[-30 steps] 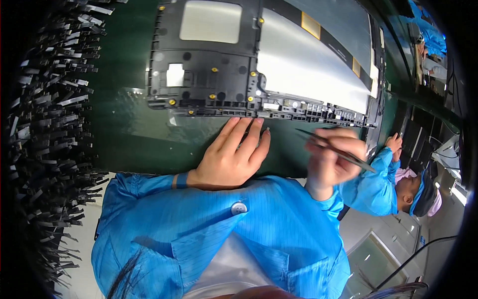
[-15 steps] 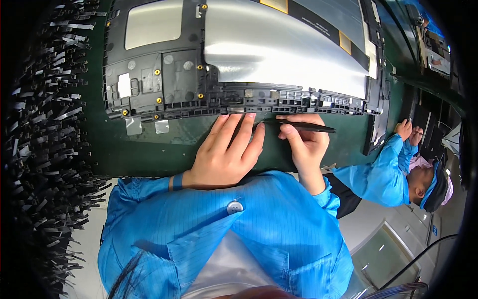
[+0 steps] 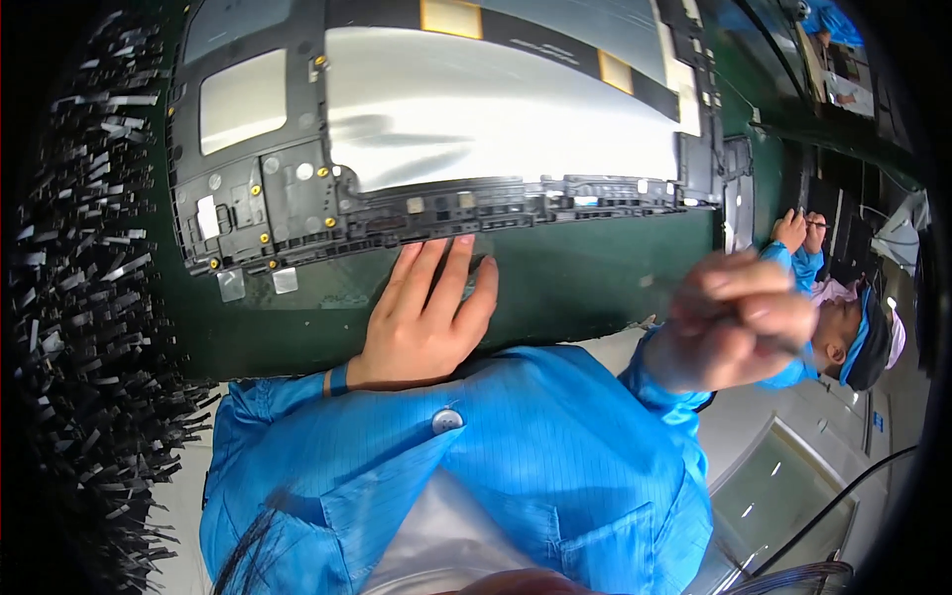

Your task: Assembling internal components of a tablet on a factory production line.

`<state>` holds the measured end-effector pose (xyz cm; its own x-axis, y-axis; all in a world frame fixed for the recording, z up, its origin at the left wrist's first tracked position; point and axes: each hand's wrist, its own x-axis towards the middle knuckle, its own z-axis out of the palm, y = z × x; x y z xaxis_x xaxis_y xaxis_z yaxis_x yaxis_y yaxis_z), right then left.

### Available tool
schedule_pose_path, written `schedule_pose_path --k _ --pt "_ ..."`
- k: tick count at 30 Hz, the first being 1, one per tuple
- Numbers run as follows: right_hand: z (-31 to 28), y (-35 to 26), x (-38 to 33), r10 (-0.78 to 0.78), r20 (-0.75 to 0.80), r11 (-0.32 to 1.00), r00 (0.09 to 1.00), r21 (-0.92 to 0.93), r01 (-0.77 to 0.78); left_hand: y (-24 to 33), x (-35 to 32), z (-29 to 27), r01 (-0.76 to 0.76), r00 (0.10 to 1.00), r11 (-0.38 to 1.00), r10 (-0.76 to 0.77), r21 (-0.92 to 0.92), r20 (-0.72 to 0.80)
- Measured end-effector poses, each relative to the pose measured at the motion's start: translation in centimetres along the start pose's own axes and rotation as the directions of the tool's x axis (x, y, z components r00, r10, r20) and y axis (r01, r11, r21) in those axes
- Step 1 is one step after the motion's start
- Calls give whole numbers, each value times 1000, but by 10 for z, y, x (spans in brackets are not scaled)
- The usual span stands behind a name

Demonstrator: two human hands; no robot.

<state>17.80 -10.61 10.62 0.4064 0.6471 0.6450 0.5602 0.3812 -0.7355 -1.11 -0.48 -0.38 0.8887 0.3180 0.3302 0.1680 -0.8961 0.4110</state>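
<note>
A large black plastic frame (image 3: 342,213) with a shiny silver sheet (image 3: 516,129) lies on the green tabletop before me. Small brass-coloured inserts dot its left part, and two clear film tabs (image 3: 285,281) stick out from its near edge. My left hand (image 3: 421,322) rests open below that edge, fingers spread, with the middle fingertips touching it. Off to the right, raised from the table, my right hand (image 3: 739,322) is blurred by motion. Its fingers are curled closed around the black tweezers, which are mostly hidden by fingers and blur.
Many dark strips with pale ends (image 3: 89,297) hang in a dense mass along the left. A co-worker in a blue sleeve (image 3: 783,260) works at the right. Another narrow black part (image 3: 737,193) lies beyond the frame's right end, on the green tabletop (image 3: 605,263).
My right hand has left the frame's near edge, moving right and upward toward me. The frame now appears further left in view. My left hand keeps its fingertips at the edge.
</note>
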Motion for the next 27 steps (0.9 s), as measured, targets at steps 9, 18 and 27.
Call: schedule_pose_path --k 9,18,27 --pt "-11 16 53 238 213 971 948 -69 -229 0 3 -3 2 999 999 -1 -35 34" --pt "-7 18 52 254 147 964 956 45 -263 0 2 -2 3 999 999 -2 -37 33" --pt "-14 13 38 -169 358 907 918 -309 287 0 2 -2 11 999 999 -10 -36 30"
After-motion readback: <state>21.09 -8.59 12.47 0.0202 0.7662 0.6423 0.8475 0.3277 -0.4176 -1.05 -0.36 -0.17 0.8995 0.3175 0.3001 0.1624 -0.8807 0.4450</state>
